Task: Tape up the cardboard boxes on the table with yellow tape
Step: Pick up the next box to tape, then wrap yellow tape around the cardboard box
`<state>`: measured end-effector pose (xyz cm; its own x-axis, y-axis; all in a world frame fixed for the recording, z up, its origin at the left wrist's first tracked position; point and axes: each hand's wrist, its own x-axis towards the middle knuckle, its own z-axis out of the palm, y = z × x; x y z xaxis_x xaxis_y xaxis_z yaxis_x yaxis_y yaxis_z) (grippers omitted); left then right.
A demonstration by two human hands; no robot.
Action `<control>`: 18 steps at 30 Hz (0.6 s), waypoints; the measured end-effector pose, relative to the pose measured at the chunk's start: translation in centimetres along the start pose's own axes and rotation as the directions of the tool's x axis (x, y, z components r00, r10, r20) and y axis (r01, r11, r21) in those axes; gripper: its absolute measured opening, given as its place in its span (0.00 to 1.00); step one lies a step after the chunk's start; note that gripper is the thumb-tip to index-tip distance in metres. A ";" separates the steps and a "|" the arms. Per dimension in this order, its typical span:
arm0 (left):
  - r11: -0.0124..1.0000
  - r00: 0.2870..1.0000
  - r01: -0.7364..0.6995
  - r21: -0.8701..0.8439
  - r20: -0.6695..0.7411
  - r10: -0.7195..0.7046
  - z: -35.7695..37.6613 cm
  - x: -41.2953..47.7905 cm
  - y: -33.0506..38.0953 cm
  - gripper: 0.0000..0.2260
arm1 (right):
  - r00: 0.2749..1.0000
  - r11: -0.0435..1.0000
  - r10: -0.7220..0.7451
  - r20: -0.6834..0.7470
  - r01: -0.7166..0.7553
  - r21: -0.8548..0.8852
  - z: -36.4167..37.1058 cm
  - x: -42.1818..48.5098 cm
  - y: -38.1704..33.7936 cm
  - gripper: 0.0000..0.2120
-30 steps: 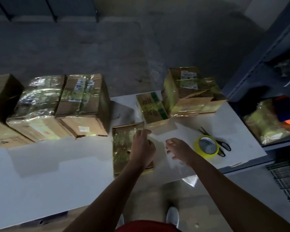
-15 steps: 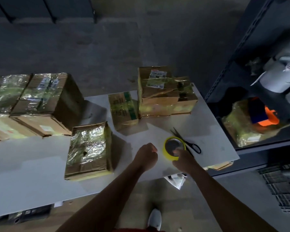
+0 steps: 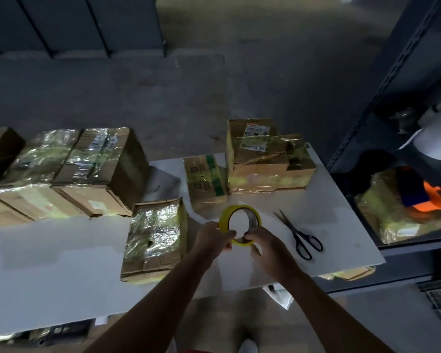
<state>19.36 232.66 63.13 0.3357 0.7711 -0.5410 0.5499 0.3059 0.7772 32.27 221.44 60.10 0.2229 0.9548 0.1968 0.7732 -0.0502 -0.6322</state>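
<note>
On the white table (image 3: pixel 49 276), a row of large taped cardboard boxes (image 3: pixel 92 174) stood at the left, with a smaller film-covered box (image 3: pixel 155 238) lying flat just to their right. Near the table's front edge, the left hand (image 3: pixel 211 239) and the right hand (image 3: pixel 267 247) each pinched the lower rim of the yellow tape roll (image 3: pixel 224 220), its opening facing the camera. Black scissors (image 3: pixel 301 235) lay on the table to the right, apart from the roll.

I note a yellow tape roll (image 3: pixel 240 224), black scissors (image 3: pixel 299 235), a white table (image 3: pixel 61 271), brown boxes (image 3: pixel 155 236) with yellow-tinted glossy wrap, one green-striped box (image 3: pixel 206 186).
</note>
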 end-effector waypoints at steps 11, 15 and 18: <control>0.949 0.945 -0.285 -0.138 -0.206 0.254 -7.8 -1.0 -0.8 0.21 | 0.901 0.944 0.237 -0.363 -0.125 0.307 3.2 4.8 -7.3 0.20; 0.936 0.961 -0.270 -0.224 -0.118 0.249 -9.9 -1.5 -2.2 0.26 | 0.929 0.905 0.295 -0.223 -0.198 0.376 3.5 6.9 -8.9 0.18; 0.925 0.969 -0.244 -0.292 -0.029 0.246 -11.3 -1.6 -2.7 0.30 | 0.948 0.915 0.279 -0.155 -0.213 0.343 3.8 7.8 -9.3 0.10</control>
<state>8.71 236.93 65.56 0.4382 0.8388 -0.3231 0.2031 0.2578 0.9446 24.56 230.47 64.71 0.5186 0.8457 0.1261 0.4559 -0.1488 -0.8775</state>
